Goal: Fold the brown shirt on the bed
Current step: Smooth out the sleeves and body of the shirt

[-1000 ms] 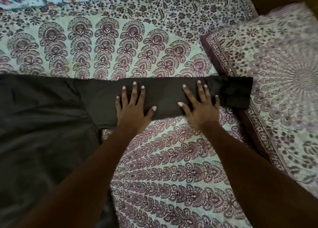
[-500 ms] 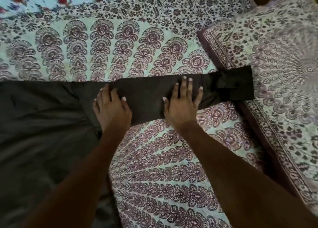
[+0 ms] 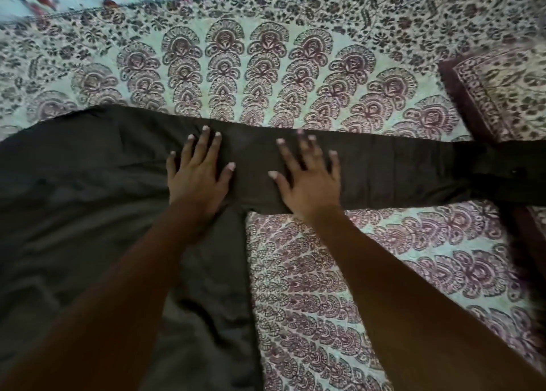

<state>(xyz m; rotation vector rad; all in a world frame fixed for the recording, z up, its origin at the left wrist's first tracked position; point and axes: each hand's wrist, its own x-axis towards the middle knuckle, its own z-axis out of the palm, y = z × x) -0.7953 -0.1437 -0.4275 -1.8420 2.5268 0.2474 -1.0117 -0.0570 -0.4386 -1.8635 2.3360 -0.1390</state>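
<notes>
Covering the whole field, the printed cotton bedspread (image 3: 295, 95) shows pale mint ground with maroon scalloped, fan-shaped motifs set in curved rows, and a band of small dark leaves nearer the far edge. Upon it lies the dark brown, matte woven shirt (image 3: 74, 213): its body fills the left side in soft, shallow wrinkles, while one long sleeve (image 3: 399, 169) runs straight to the right as a flat, even strip. The sleeve's cuff (image 3: 508, 175), darker and doubled, rests on the maroon-bordered patterned pillow (image 3: 502, 95) at the right edge. Both bare forearms enter from the bottom of the view. The left hand (image 3: 196, 178) lies palm-down where sleeve meets body, fingers moderately spread and flat, gripping nothing. The right hand (image 3: 310, 181) lies palm-down on the sleeve just beside it, fingers splayed wide and slightly blurred, likewise pressing the cloth rather than pinching it. Pale fingernails mark each fingertip.
</notes>
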